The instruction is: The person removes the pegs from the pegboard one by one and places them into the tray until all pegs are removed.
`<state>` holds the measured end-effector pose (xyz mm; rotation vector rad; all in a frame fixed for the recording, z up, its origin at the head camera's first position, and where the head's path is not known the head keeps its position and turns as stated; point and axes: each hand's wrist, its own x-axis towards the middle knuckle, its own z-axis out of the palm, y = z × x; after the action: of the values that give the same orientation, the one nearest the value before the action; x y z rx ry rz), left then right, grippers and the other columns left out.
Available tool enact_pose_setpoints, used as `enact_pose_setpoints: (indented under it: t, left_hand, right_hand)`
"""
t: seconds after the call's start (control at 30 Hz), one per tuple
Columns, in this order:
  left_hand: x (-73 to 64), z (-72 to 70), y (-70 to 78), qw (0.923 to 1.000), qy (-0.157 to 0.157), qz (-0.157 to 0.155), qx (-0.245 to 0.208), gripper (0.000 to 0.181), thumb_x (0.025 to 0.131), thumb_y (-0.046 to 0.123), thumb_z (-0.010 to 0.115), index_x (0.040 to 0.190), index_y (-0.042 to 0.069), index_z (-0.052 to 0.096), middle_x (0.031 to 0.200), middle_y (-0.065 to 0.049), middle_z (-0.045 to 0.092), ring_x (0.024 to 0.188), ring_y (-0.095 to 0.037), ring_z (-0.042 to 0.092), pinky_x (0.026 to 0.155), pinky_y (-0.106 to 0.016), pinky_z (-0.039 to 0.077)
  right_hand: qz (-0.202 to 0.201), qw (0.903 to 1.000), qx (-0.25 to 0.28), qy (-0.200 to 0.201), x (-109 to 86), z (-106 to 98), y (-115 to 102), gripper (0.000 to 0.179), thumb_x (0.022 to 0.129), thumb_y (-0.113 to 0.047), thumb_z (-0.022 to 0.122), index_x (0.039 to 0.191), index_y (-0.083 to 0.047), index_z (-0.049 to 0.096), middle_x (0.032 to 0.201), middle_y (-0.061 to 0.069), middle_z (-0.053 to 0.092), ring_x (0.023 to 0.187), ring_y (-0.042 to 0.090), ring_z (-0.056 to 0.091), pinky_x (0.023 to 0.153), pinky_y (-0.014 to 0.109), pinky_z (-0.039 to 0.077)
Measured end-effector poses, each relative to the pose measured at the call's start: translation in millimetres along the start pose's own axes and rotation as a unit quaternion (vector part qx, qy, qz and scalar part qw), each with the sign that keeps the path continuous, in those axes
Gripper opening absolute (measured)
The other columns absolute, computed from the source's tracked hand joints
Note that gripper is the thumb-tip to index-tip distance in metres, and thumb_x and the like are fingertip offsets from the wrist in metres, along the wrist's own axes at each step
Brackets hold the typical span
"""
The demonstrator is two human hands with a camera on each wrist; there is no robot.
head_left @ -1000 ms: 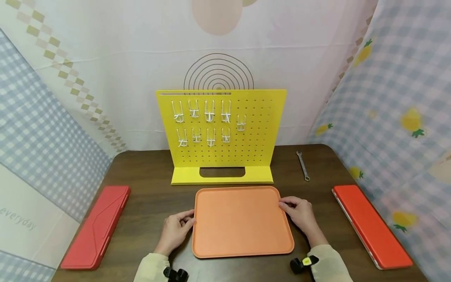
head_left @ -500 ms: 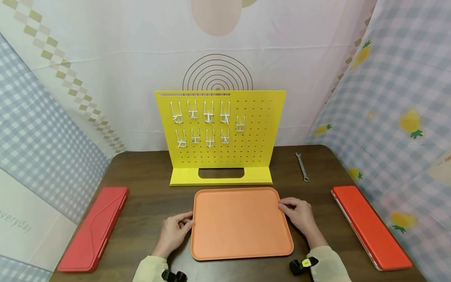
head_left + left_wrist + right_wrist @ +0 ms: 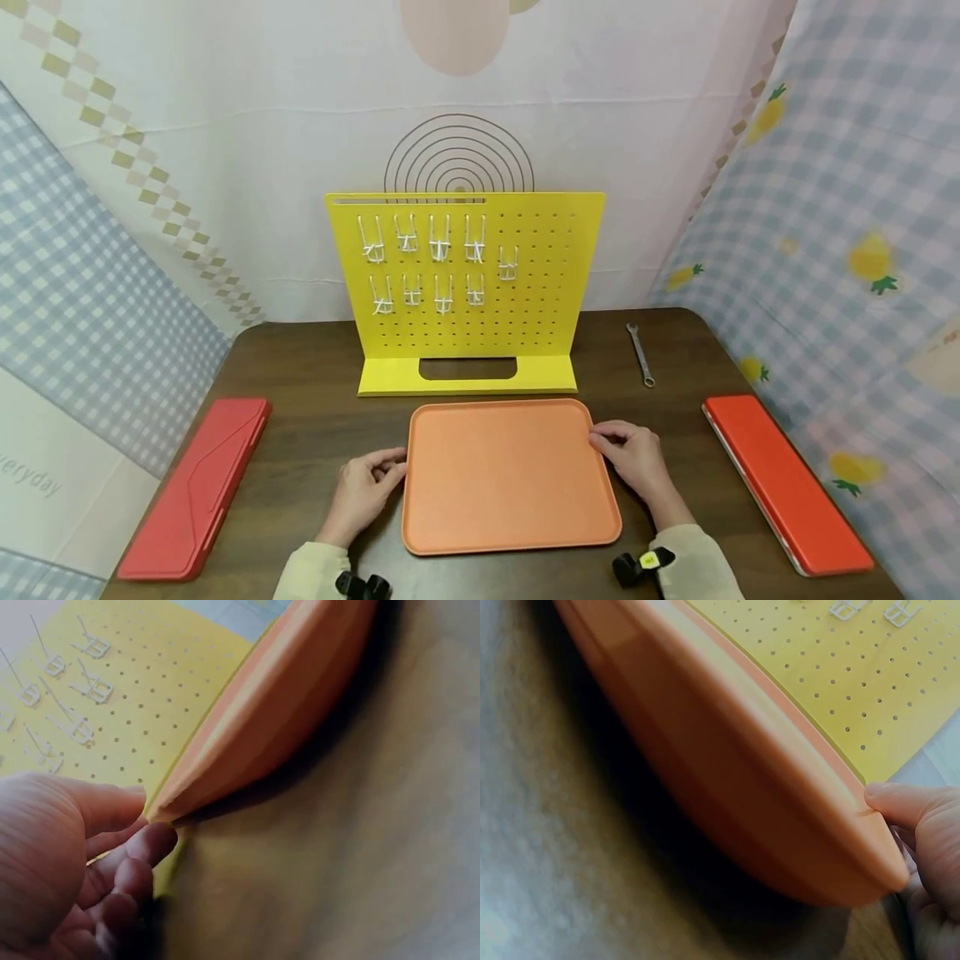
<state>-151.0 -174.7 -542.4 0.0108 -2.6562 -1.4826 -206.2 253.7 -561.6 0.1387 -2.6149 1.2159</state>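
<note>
An orange rectangular tray (image 3: 512,477) lies on the dark wooden table, just in front of a yellow pegboard stand (image 3: 528,312). My left hand (image 3: 363,493) pinches the tray's left edge; in the left wrist view the thumb (image 3: 120,808) is over the rim and a fingertip is below it. On the other side, my right hand (image 3: 637,460) grips the right edge near the far corner. The right wrist view shows the thumb (image 3: 900,802) on top of the rim, with the other fingers partly hidden beneath. No objects lie on the tray.
Several white wire hooks (image 3: 474,240) hang on the pegboard. A combination wrench (image 3: 641,356) lies at the back right. A red case (image 3: 197,492) lies at the left, and an orange-red flat case (image 3: 787,483) at the right. Patterned cloth surrounds the table.
The head view has shifted slightly, so everything appears a little further left. Both hands keep their hold on the tray, which stays in place before the pegboard.
</note>
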Motion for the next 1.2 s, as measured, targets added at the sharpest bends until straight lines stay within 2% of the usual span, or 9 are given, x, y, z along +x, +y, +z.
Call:
enact_pose_setpoints:
  t: [0.13, 0.27, 0.37, 0.5, 0.6, 0.7, 0.83, 1.0, 1.2]
  left_hand:
    - [17.6, -18.6, 8.5, 0.9993, 0.026, 0.026, 0.001, 0.021, 0.088, 0.012, 0.071, 0.107, 0.004, 0.073, 0.079, 0.0, 0.067, 0.059, -0.01, 0.057, 0.051, -0.023, 0.049]
    - [47.3, -49.2, 31.8, 0.9973, 0.062, 0.039, -0.006, 0.024, 0.09, 0.021, 0.07, 0.111, 0.007, 0.071, 0.085, -0.006, 0.069, 0.07, -0.018, 0.06, 0.058, -0.025, 0.051]
    - [71.5, -70.3, 52.1, 0.9938, 0.08, 0.021, -0.075, 0.03, 0.091, 0.026, 0.069, 0.115, 0.007, 0.069, 0.089, -0.011, 0.068, 0.073, -0.021, 0.061, 0.059, -0.027, 0.053]
    - [103.9, -86.0, 76.4, 0.971, 0.119, 0.014, -0.207, 0.031, 0.089, 0.021, 0.071, 0.114, 0.002, 0.067, 0.09, -0.01, 0.068, 0.07, -0.014, 0.062, 0.059, -0.026, 0.055]
    - [125.6, -90.3, 91.5, 0.9476, 0.135, 0.02, -0.289, 0.029, 0.087, 0.015, 0.073, 0.112, 0.001, 0.067, 0.089, -0.007, 0.066, 0.071, -0.014, 0.063, 0.06, -0.024, 0.054]
    - [144.2, -91.8, 102.1, 0.9267, 0.127, 0.022, -0.353, 0.034, 0.086, 0.011, 0.074, 0.116, -0.001, 0.064, 0.09, -0.005, 0.064, 0.073, -0.014, 0.063, 0.061, -0.024, 0.052]
    - [163.4, -92.8, 112.7, 0.909, 0.119, 0.021, -0.399, 0.047, 0.084, 0.011, 0.076, 0.125, -0.003, 0.058, 0.093, -0.004, 0.064, 0.076, -0.013, 0.062, 0.063, -0.024, 0.05]
    - [179.4, -92.7, 123.7, 0.9006, 0.118, 0.02, -0.418, 0.048, 0.082, 0.011, 0.077, 0.126, 0.003, 0.06, 0.095, -0.005, 0.065, 0.077, -0.014, 0.064, 0.063, -0.024, 0.051]
    - [187.6, -89.8, 138.3, 0.9033, 0.105, 0.039, -0.414, 0.046, 0.083, 0.012, 0.076, 0.127, 0.007, 0.062, 0.097, -0.005, 0.064, 0.076, -0.014, 0.065, 0.063, -0.023, 0.051]
  right_hand:
    - [0.003, 1.0, -0.003, -0.003, 1.0, -0.1, -0.4, 0.007, 0.081, -0.024, 0.08, 0.087, -0.022, 0.078, 0.088, -0.008, 0.072, 0.084, 0.01, 0.067, 0.069, 0.022, 0.053]
    - [0.009, 1.0, -0.003, -0.004, 1.7, -0.9, 0.9, 0.007, 0.081, -0.023, 0.08, 0.088, -0.022, 0.078, 0.088, -0.008, 0.072, 0.084, 0.01, 0.066, 0.069, 0.023, 0.053]
    - [0.009, 1.0, -0.002, -0.004, 1.8, -1.4, 1.9, 0.007, 0.081, -0.023, 0.08, 0.088, -0.022, 0.078, 0.088, -0.007, 0.072, 0.084, 0.01, 0.066, 0.069, 0.023, 0.053]
    - [0.008, 1.0, 0.0, -0.003, 1.8, -2.5, 3.2, 0.007, 0.081, -0.022, 0.08, 0.088, -0.021, 0.078, 0.088, -0.007, 0.073, 0.083, 0.01, 0.066, 0.068, 0.022, 0.053]
    - [0.01, 0.9999, 0.002, -0.002, 1.4, -3.3, 3.6, 0.007, 0.081, -0.022, 0.08, 0.088, -0.021, 0.078, 0.088, -0.006, 0.073, 0.083, 0.01, 0.066, 0.068, 0.022, 0.053]
    - [0.013, 0.9999, 0.002, -0.003, 0.7, -3.5, 2.8, 0.008, 0.081, -0.022, 0.08, 0.088, -0.021, 0.078, 0.088, -0.006, 0.073, 0.082, 0.01, 0.066, 0.068, 0.022, 0.053]
    - [0.014, 0.9999, 0.005, -0.006, 0.3, -2.1, 1.8, 0.008, 0.081, -0.024, 0.079, 0.089, -0.021, 0.078, 0.088, -0.006, 0.073, 0.082, 0.01, 0.066, 0.068, 0.022, 0.053]
    - [0.009, 0.9999, 0.006, -0.007, 0.7, -0.2, 2.1, 0.008, 0.081, -0.025, 0.079, 0.089, -0.023, 0.077, 0.088, -0.007, 0.073, 0.082, 0.01, 0.066, 0.068, 0.022, 0.053]
    - [0.008, 0.9999, 0.01, -0.007, 1.3, 0.0, 1.1, 0.007, 0.081, -0.024, 0.08, 0.088, -0.022, 0.077, 0.088, -0.007, 0.072, 0.081, 0.009, 0.066, 0.067, 0.022, 0.053]
